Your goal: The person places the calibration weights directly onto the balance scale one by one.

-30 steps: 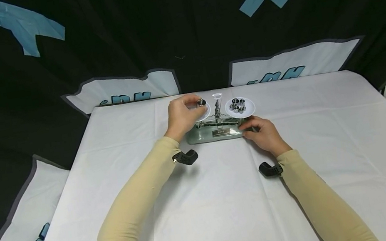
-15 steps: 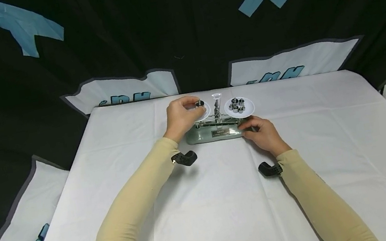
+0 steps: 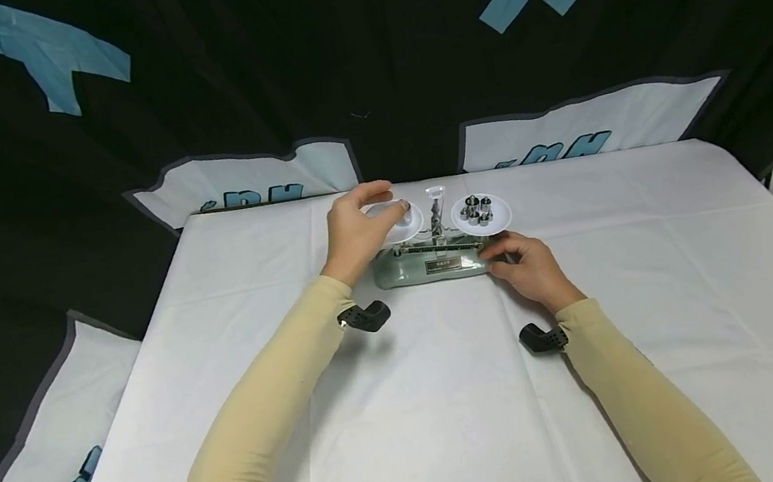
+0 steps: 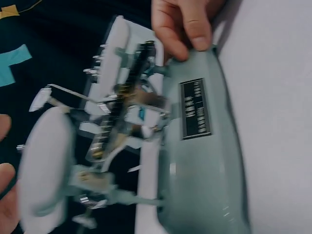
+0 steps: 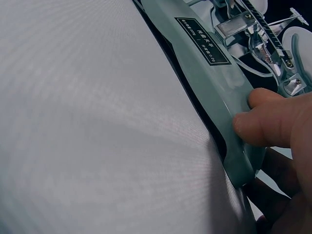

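Observation:
A pale green balance scale (image 3: 403, 274) stands at the far middle of the table, with a white pan at each end. Over the left pan (image 3: 401, 234), my left hand (image 3: 355, 233) holds its thumb and fingers apart. A small metal weight (image 3: 407, 210) stands on that pan beside the thumb. Several metal weights (image 3: 476, 211) rest on the right pan (image 3: 501, 216). My right hand (image 3: 531, 269) grips the right end of the base, its thumb (image 5: 258, 127) on the front face; some fingers are partly hidden behind. In the left wrist view the left pan (image 4: 46, 165) is blurred.
White cloth (image 3: 442, 401) covers the table and has creases. A dark curtain (image 3: 297, 61) with blue shapes hangs behind the table's far edge. Each forearm carries a black wrist camera, on the left (image 3: 366, 317) and the right (image 3: 542, 338).
My left hand has let go of the metal weight, which now stands on the left pan. Its fingers have spread and moved slightly up and left. The right hand stays on the base.

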Motion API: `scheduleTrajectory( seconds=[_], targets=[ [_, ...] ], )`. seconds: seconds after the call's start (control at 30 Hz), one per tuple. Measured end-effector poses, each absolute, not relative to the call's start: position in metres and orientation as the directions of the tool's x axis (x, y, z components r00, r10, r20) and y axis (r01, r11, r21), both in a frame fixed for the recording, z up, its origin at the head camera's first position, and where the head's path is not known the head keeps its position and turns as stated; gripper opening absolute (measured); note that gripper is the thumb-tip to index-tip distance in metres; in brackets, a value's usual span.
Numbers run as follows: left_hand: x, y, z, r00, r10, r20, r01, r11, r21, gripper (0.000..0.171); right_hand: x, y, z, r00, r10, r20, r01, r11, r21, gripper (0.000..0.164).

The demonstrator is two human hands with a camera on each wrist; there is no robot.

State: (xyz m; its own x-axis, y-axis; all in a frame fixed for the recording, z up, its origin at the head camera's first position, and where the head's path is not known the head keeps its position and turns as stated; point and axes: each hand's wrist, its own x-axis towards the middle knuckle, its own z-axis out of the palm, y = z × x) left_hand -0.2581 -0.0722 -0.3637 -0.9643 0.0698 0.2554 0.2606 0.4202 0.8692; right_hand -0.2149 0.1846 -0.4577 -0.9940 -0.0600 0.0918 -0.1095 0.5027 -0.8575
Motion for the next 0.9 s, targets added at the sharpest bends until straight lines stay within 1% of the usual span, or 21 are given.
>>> scheduleTrajectory(
  seconds=[0.13,0.33,0.43,0.53,0.67,0.9],
  targets=[
    [-0.255,-0.08,-0.35,-0.936,0.033,0.35,0.331,0.416,0.847,0.033,-0.216,0.187,-0.457,-0.993,-0.062,0.1,-0.118,0.496,-0.86,0.02],
    [-0.245,-0.097,-0.341,-0.904,-0.018,0.426,0.379,0.425,0.822,0.026,-0.216,0.19,-0.457,-0.994,-0.062,0.091,-0.11,0.495,-0.862,0.019],
    [-0.239,-0.109,-0.34,-0.894,-0.021,0.448,0.391,0.454,0.8,0.024,-0.214,0.19,-0.458,-0.995,-0.063,0.08,-0.101,0.489,-0.867,0.019],
    [-0.231,-0.124,-0.336,-0.903,-0.014,0.43,0.365,0.505,0.783,0.024,-0.214,0.19,-0.458,-0.995,-0.065,0.075,-0.097,0.479,-0.872,0.019],
    [-0.221,-0.144,-0.333,-0.934,-0.008,0.358,0.283,0.593,0.754,0.027,-0.214,0.19,-0.459,-0.995,-0.062,0.076,-0.097,0.474,-0.875,0.019],
    [-0.21,-0.17,-0.333,-0.948,-0.007,0.317,0.213,0.727,0.653,0.03,-0.215,0.188,-0.457,-0.995,-0.066,0.081,-0.103,0.48,-0.871,0.019]
  ],
)
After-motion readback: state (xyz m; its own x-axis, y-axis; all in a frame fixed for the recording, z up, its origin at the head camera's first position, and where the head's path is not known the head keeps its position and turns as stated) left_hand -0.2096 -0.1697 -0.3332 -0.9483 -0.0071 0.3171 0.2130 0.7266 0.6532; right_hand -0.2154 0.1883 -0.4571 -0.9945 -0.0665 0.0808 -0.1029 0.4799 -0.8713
